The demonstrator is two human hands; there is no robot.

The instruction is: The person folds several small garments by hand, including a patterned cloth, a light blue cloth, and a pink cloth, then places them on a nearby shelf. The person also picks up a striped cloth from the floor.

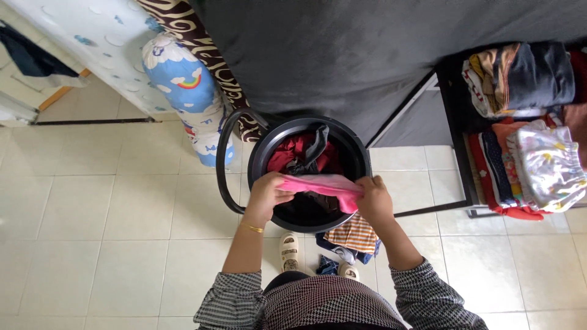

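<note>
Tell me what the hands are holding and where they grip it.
Both hold a pink garment over the black bucket: left hand grips its left end, right hand its right end.

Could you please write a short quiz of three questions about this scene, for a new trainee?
1. True or false: both hands hold the pink garment over the black bucket.
2. Which piece lies on the tiled floor beside the bucket, near the sandals? A) a striped orange cloth B) a green towel C) a white pillow
3. Fill in: the bracelet is on the ____ wrist.

Key
1. True: the left hand and the right hand each grip one end.
2. A: the striped orange cloth.
3. left
</note>
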